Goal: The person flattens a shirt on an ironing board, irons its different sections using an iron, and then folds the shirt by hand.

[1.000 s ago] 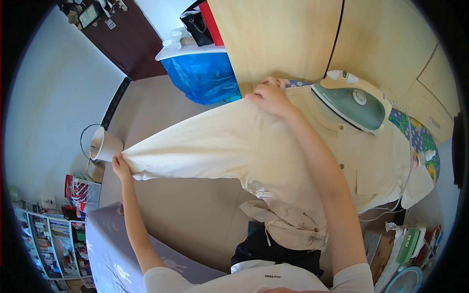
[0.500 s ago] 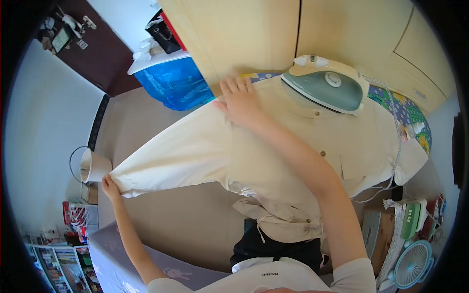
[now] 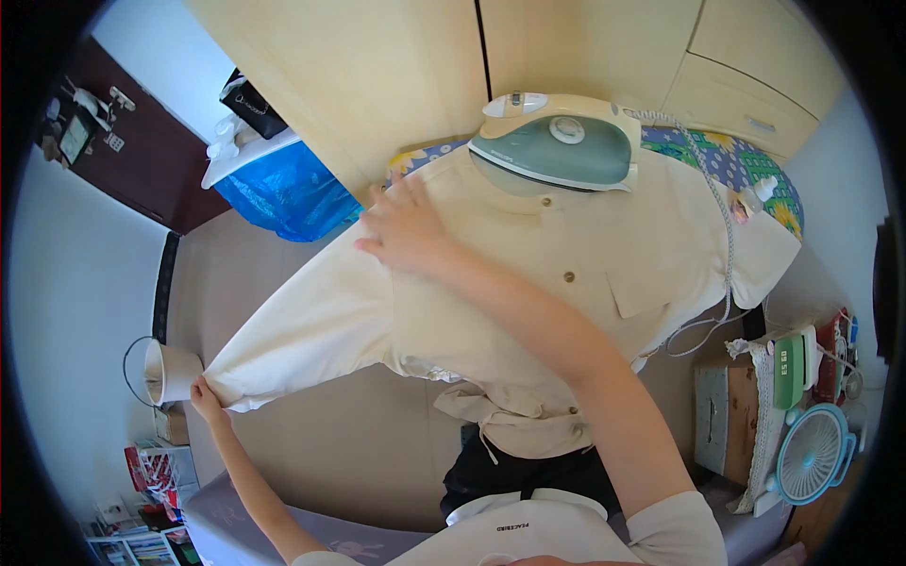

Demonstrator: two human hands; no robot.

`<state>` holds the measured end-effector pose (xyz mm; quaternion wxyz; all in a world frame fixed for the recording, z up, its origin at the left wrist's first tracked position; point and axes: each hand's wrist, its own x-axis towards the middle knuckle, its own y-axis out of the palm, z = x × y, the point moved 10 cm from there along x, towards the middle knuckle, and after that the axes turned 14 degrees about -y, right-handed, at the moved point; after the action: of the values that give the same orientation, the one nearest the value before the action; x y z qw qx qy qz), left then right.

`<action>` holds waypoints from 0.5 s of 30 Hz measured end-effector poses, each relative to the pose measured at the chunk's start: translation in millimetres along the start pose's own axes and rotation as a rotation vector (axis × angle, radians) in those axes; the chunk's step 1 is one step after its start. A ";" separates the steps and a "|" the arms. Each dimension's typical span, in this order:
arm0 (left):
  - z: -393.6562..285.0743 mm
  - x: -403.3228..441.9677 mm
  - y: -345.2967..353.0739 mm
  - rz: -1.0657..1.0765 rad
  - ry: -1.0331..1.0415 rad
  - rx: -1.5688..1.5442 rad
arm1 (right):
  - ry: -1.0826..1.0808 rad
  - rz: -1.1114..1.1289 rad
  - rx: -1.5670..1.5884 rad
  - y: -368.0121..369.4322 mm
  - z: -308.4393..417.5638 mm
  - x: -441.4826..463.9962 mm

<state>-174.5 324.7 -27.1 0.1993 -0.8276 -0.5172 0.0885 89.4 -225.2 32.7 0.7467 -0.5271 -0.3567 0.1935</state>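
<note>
A cream jacket [image 3: 510, 274] with brown buttons lies over a flower-patterned ironing board [image 3: 783, 193]. Its sleeve [image 3: 307, 330] is stretched out to the left. My left hand [image 3: 206, 400] is closed on the cuff end of that sleeve. My right hand [image 3: 406, 229] lies with fingers spread at the shoulder, palm down on the cloth. A green and cream iron [image 3: 557, 146] rests on the jacket near the collar, to the right of my right hand, and its cord runs down the right side.
Wooden cabinets [image 3: 377, 75] stand behind the board. A blue bag [image 3: 288, 193] hangs at the back left, and a pale bin [image 3: 175, 371] is beyond my left hand. A small fan [image 3: 813, 455] and boxes stand at the lower right. A lilac-covered surface [image 3: 222, 514] is lower left.
The view has turned, so the iron and jacket appear further left. The sleeve remains stretched in my left hand, while my right hand stays at the shoulder with its fingers now spread.
</note>
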 end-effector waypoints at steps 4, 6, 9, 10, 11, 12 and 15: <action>63.5 25.9 47.0 0.272 -0.213 0.199 | -0.143 0.062 0.007 11.9 18.0 2.9; 143.6 91.0 83.6 0.290 0.071 0.220 | -0.137 0.041 0.007 9.7 17.9 1.8; 9.2 -51.3 185.6 0.444 -0.219 0.163 | -0.151 0.031 -0.007 8.4 18.8 3.0; -19.4 -83.4 229.7 0.611 -0.181 0.115 | -0.170 -0.091 0.023 6.8 18.7 3.7; -47.9 -116.4 268.2 0.740 -0.136 0.029 | -0.190 -0.210 0.053 0.9 19.6 2.1; -78.4 -150.3 304.7 0.904 -0.072 -0.038 | -0.184 -0.205 0.046 -0.5 19.8 1.4; -161.9 -227.0 370.7 0.942 0.025 -0.248 | -0.264 -0.372 0.150 -34.0 23.2 -8.0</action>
<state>84.9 -59.1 -50.4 0.0438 -0.9902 -0.0905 0.0967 64.0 -228.0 65.9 0.7534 -0.3655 -0.5269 0.1459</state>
